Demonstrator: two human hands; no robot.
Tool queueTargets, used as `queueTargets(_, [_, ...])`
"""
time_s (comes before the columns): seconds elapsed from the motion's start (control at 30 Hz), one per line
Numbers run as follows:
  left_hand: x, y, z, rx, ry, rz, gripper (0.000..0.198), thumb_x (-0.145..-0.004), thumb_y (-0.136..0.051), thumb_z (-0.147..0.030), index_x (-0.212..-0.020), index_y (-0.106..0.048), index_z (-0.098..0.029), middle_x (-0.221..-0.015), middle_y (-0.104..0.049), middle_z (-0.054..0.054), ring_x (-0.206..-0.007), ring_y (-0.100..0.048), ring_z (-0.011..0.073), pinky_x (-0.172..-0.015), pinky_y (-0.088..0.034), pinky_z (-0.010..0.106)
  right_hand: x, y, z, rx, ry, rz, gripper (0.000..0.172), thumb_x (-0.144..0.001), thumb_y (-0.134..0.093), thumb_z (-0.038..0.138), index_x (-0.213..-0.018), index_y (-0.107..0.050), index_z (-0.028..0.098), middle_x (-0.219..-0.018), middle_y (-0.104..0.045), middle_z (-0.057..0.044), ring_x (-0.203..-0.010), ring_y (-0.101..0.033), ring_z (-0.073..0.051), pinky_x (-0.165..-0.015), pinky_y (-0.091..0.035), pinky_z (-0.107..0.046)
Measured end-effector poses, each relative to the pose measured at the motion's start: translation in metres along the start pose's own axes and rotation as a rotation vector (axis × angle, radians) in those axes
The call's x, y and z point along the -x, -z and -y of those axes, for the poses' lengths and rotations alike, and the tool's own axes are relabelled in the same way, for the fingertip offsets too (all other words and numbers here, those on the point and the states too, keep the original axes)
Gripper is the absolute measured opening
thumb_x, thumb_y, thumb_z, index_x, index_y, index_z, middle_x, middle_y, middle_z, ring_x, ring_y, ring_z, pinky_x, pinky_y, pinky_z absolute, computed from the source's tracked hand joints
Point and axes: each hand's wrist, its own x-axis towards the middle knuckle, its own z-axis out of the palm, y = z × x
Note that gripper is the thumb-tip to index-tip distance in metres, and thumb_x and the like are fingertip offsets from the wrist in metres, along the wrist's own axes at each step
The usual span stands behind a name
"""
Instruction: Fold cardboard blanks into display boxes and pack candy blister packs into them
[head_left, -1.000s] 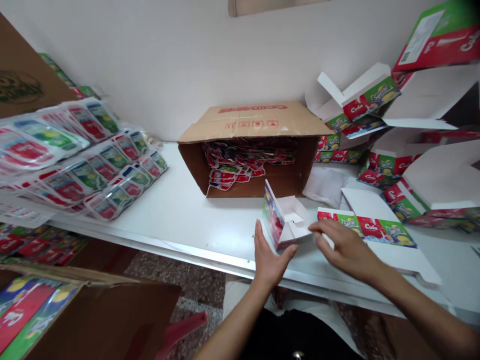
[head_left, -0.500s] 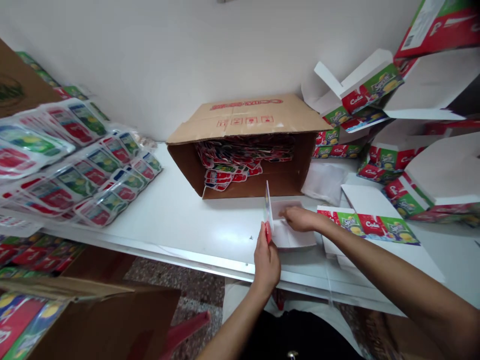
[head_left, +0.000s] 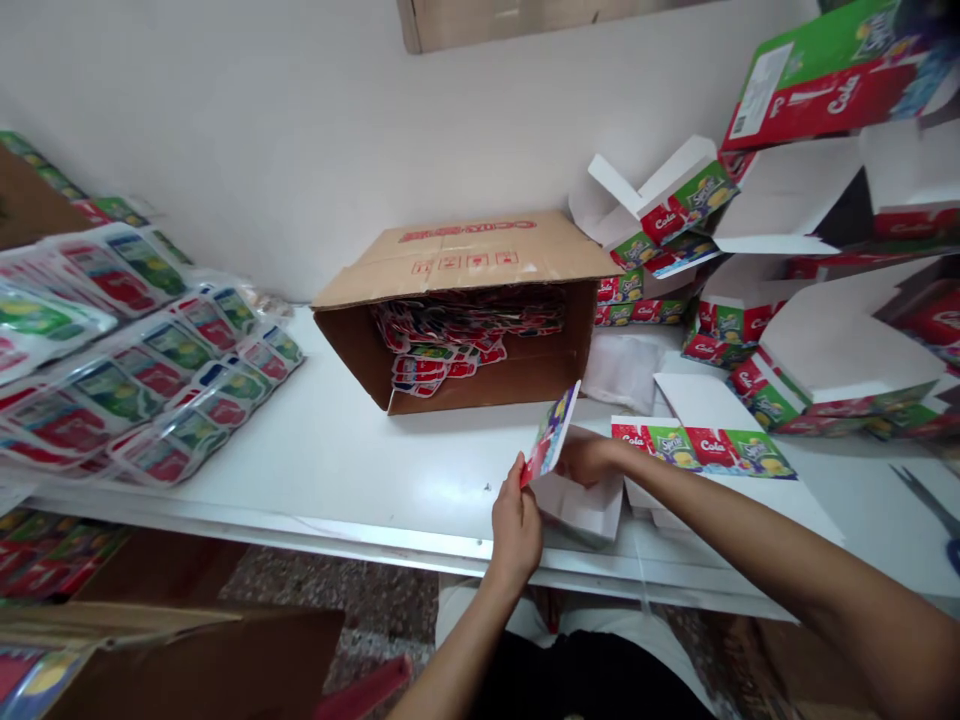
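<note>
My left hand pinches the lower edge of a small printed carton, red, green and purple outside and white inside, over the front of the white table. The printed side panel leans to the right. My right hand reaches under that panel, fingers curled on the carton's white inner flaps. A flat printed carton blank with Cola and Sprite labels lies just right of my hands.
A brown cardboard box lies on its side behind my hands, packets spilling inside. Bundles of wrapped packets pile at the left. Folded cartons stack at the right. Scissors lie far right. Another brown box sits below left.
The carton's printed panel has tipped from upright to leaning right. My right hand has slid under it onto the white flaps; my left hand keeps its grip on the lower edge.
</note>
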Motion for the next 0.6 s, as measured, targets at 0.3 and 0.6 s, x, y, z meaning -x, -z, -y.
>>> queueTargets(0.3, [-0.011,0.023,0.001,0.015,0.083,-0.100,0.034,-0.091,-0.038,-0.036,-0.103,-0.063,-0.016,-0.094,-0.070,0.009,-0.087,-0.063,0.0241,-0.083,-0.048,0.037,0.080,0.020,-0.005,0.036,0.175,-0.177,0.038,-0.078,-0.046,0.002,-0.106,-0.066,0.019,-0.105,-0.063,-0.011,-0.101,-0.057,-0.024,-0.086,-0.041,-0.036])
queueTargets(0.6, [-0.022,0.021,-0.038,0.240,-0.017,0.119,0.055,-0.092,-0.039,-0.053,-0.138,-0.042,-0.022,-0.142,-0.048,0.010,-0.131,-0.044,0.0242,-0.108,-0.037,0.038,0.150,0.029,-0.023,-0.195,0.132,-0.289,0.025,-0.093,-0.047,0.041,-0.085,-0.061,0.021,-0.095,-0.060,-0.005,-0.084,-0.058,-0.017,-0.071,-0.044,-0.027])
